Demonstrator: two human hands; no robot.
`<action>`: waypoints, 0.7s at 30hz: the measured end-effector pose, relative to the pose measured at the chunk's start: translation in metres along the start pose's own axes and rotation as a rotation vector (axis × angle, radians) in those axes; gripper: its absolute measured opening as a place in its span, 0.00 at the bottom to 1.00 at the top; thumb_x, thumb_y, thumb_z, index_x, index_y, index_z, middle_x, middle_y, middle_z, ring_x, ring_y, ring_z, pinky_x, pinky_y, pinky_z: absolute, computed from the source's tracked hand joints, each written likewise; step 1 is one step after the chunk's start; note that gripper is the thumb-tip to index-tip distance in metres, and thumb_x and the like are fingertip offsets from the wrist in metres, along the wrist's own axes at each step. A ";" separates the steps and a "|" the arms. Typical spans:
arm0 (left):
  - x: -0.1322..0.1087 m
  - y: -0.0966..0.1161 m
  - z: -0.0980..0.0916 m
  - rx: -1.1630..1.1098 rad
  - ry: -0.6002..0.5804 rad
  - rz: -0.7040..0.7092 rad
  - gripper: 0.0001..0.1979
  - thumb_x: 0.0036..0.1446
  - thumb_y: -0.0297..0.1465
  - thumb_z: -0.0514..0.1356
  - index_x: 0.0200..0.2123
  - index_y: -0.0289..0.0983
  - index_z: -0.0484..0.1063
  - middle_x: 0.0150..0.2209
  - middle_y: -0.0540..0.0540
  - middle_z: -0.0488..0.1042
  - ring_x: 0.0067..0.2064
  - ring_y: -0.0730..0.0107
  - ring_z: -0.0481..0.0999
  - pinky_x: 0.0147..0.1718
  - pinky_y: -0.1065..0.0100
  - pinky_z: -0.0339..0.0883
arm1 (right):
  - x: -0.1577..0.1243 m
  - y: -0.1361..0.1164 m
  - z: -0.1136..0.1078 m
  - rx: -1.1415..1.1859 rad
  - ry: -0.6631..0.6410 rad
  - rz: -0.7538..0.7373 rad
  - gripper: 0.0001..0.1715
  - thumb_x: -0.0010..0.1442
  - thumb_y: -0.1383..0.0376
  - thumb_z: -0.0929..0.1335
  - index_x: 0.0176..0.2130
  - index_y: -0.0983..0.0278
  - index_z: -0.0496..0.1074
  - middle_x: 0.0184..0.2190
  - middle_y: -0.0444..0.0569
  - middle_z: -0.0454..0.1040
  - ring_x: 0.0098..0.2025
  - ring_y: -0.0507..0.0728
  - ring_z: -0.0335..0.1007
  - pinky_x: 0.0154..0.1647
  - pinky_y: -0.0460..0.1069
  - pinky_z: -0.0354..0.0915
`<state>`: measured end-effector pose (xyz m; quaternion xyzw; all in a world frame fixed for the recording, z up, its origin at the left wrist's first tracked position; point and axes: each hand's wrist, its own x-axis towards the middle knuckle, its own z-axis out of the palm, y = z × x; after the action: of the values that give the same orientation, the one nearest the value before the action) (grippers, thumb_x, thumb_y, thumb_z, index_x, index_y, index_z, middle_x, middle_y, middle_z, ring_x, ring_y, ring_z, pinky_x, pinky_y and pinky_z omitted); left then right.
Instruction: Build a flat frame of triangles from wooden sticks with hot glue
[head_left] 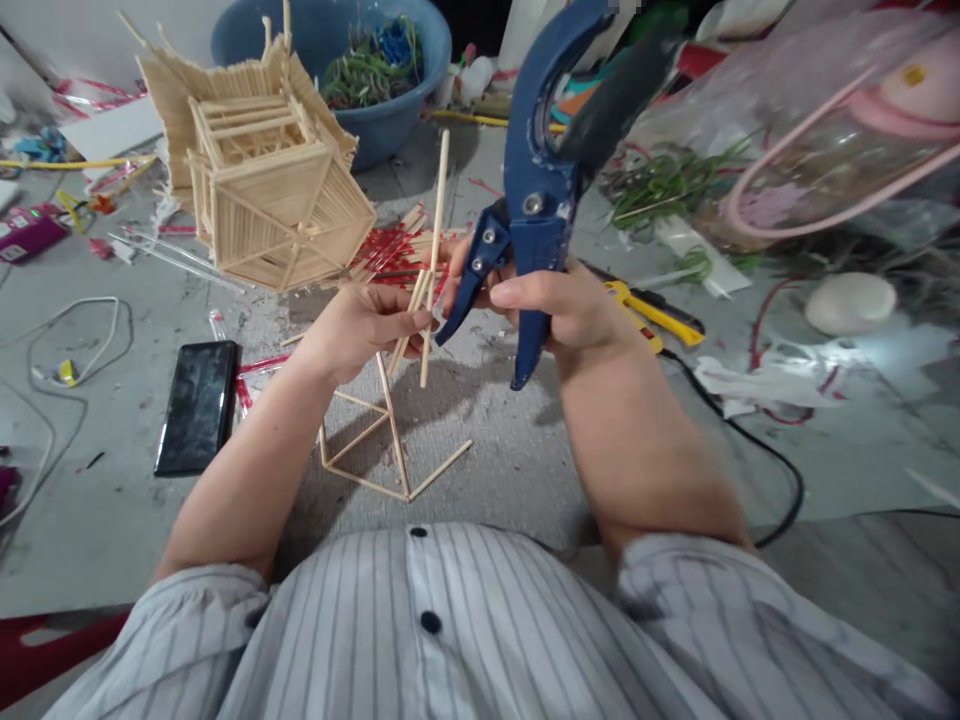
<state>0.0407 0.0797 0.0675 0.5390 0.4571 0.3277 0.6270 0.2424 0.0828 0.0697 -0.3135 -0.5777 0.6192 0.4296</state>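
Note:
My left hand (379,325) pinches several thin wooden sticks (437,215), one of them longer and upright. My right hand (566,305) is wrapped round a large blue cutter (536,180) with a dark grip, its narrow lower part close to the sticks' lower ends. Some fingertips of my right hand are partly hidden behind the tool. Below my hands, a flat frame of joined sticks (394,450) lies on the grey table. At the upper left stands a many-sided model built of sticks (296,215), with a ribbed panel facing me.
A black phone (196,408) lies left. Behind are red-tipped sticks (390,245) and a blue basin (397,130) holding greenery. To the right are a yellow glue gun (652,312) with a black cable, a white egg-shaped object (851,303) and a clear pink-trimmed container (847,160).

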 end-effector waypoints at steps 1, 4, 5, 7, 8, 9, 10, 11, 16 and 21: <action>0.001 -0.001 0.001 0.001 -0.012 -0.004 0.04 0.52 0.25 0.67 0.25 0.33 0.76 0.23 0.50 0.75 0.22 0.78 0.73 0.25 0.76 0.69 | 0.000 0.001 0.001 0.016 -0.008 0.017 0.13 0.43 0.57 0.73 0.30 0.57 0.70 0.29 0.45 0.75 0.35 0.61 0.74 0.40 0.58 0.72; 0.001 -0.002 0.005 0.001 -0.021 -0.012 0.06 0.52 0.23 0.66 0.24 0.32 0.75 0.22 0.50 0.74 0.21 0.79 0.72 0.24 0.77 0.68 | 0.002 0.004 0.004 0.057 -0.022 0.041 0.13 0.43 0.58 0.72 0.32 0.58 0.70 0.29 0.46 0.76 0.34 0.61 0.75 0.36 0.57 0.72; 0.001 -0.001 0.006 0.005 -0.018 -0.021 0.06 0.53 0.22 0.66 0.24 0.32 0.75 0.21 0.51 0.74 0.21 0.80 0.72 0.24 0.77 0.68 | 0.003 0.005 0.005 0.056 -0.021 0.042 0.14 0.43 0.58 0.71 0.33 0.58 0.71 0.29 0.46 0.76 0.34 0.61 0.75 0.35 0.57 0.72; 0.001 -0.001 0.008 0.019 -0.012 -0.048 0.07 0.54 0.21 0.65 0.24 0.32 0.75 0.21 0.51 0.74 0.21 0.80 0.72 0.25 0.78 0.69 | 0.004 0.007 0.004 0.033 -0.012 0.045 0.15 0.43 0.59 0.72 0.34 0.59 0.72 0.30 0.46 0.76 0.36 0.62 0.76 0.38 0.57 0.72; 0.000 0.000 0.009 0.022 -0.009 -0.064 0.07 0.54 0.21 0.65 0.24 0.32 0.75 0.21 0.51 0.74 0.21 0.80 0.72 0.25 0.78 0.69 | 0.004 0.007 0.003 0.014 -0.007 0.043 0.15 0.43 0.60 0.72 0.34 0.59 0.72 0.31 0.46 0.77 0.38 0.62 0.76 0.40 0.58 0.72; 0.000 0.000 0.010 0.018 -0.004 -0.077 0.07 0.55 0.21 0.64 0.24 0.32 0.76 0.21 0.51 0.74 0.21 0.80 0.72 0.26 0.78 0.69 | 0.004 0.008 0.002 -0.005 -0.003 0.038 0.15 0.43 0.60 0.72 0.35 0.59 0.73 0.32 0.46 0.77 0.40 0.63 0.76 0.42 0.58 0.72; 0.000 0.000 0.011 0.006 0.000 -0.085 0.07 0.55 0.21 0.64 0.25 0.32 0.76 0.22 0.51 0.75 0.22 0.80 0.73 0.26 0.78 0.69 | 0.004 0.008 0.001 -0.021 0.000 0.028 0.15 0.43 0.60 0.72 0.35 0.59 0.74 0.33 0.46 0.77 0.42 0.63 0.76 0.45 0.58 0.72; 0.000 0.000 0.011 -0.013 0.003 -0.089 0.08 0.56 0.22 0.63 0.25 0.32 0.76 0.23 0.50 0.75 0.22 0.80 0.73 0.27 0.77 0.70 | 0.004 0.008 -0.001 -0.036 0.004 0.015 0.15 0.43 0.60 0.72 0.35 0.58 0.74 0.34 0.46 0.78 0.45 0.63 0.76 0.48 0.59 0.71; 0.009 -0.008 -0.003 -0.030 0.101 -0.004 0.04 0.55 0.27 0.65 0.28 0.33 0.77 0.26 0.49 0.76 0.27 0.77 0.75 0.33 0.74 0.71 | 0.004 0.008 -0.007 -0.094 0.037 -0.031 0.11 0.44 0.61 0.71 0.33 0.55 0.76 0.35 0.45 0.78 0.52 0.64 0.72 0.58 0.60 0.66; 0.024 -0.022 -0.050 0.481 0.458 0.112 0.12 0.55 0.31 0.63 0.22 0.34 0.72 0.18 0.53 0.63 0.24 0.76 0.64 0.28 0.72 0.59 | 0.002 0.007 -0.008 -0.069 0.072 -0.051 0.07 0.45 0.61 0.71 0.29 0.56 0.76 0.35 0.46 0.78 0.49 0.64 0.73 0.59 0.60 0.64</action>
<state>0.0012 0.1153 0.0409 0.6082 0.6202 0.3569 0.3436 0.2479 0.0883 0.0619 -0.3352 -0.5907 0.5760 0.4549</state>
